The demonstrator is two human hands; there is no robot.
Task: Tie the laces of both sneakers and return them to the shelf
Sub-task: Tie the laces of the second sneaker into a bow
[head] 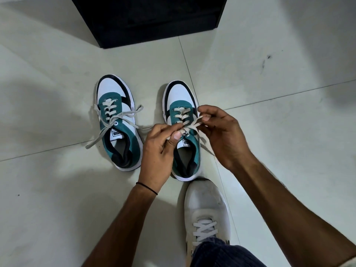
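Two teal, white and black sneakers stand side by side on the floor, toes pointing away from me. The left sneaker [117, 122] has a loose bow, its lace ends trailing onto the tiles. Over the right sneaker [182, 105] both my hands work the grey-white laces [189, 126]. My left hand [159, 151] pinches one lace end between thumb and fingers above the tongue. My right hand [221, 132] pinches the other lace end at the sneaker's right side. The laces cross between the two hands.
A black shelf unit [150, 20] stands on the floor just beyond the sneakers. My own foot in a white shoe [206, 207] rests right behind the right sneaker's heel. Pale floor tiles [57, 189] spread all around.
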